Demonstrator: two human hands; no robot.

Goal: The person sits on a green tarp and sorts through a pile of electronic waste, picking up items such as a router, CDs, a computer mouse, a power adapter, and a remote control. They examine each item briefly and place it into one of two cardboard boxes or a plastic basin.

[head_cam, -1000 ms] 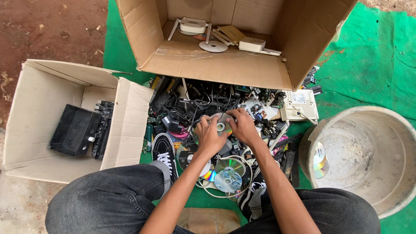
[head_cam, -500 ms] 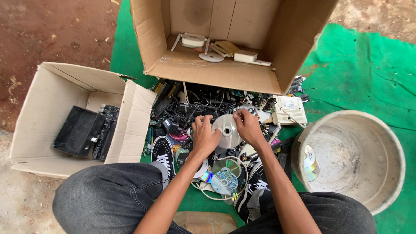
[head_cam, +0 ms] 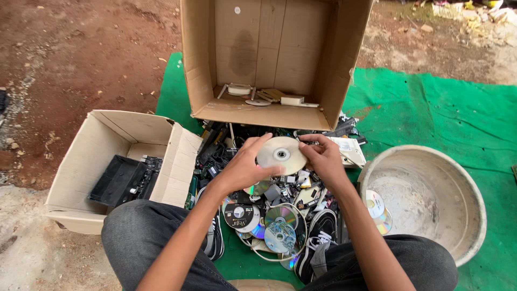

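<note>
- Nearest the camera, dark trousers [head_cam: 161,237] and black shoes [head_cam: 318,242] are seen at the near edge of the green mat [head_cam: 447,113].
- Between the shoes, loose discs [head_cam: 280,229] are spread over a white cable.
- A silver disc [head_cam: 281,155] is held above the pile of cables and small parts [head_cam: 258,178], at the middle of the mat.
- The left hand [head_cam: 245,167] is closed on the disc's left rim, thumb on top.
- The right hand [head_cam: 323,159] is closed on the disc's right rim with curled fingers.
- At the right edge of the mat, a round grey basin [head_cam: 463,199] is shown, with two discs [head_cam: 377,211] against its near-left wall.
- Off the mat's left edge, a low cardboard box [head_cam: 97,156] holds a black device [head_cam: 123,180].
- At the far edge, a tall cardboard box [head_cam: 269,48], tipped open toward the camera, holds pale small parts [head_cam: 264,96].
</note>
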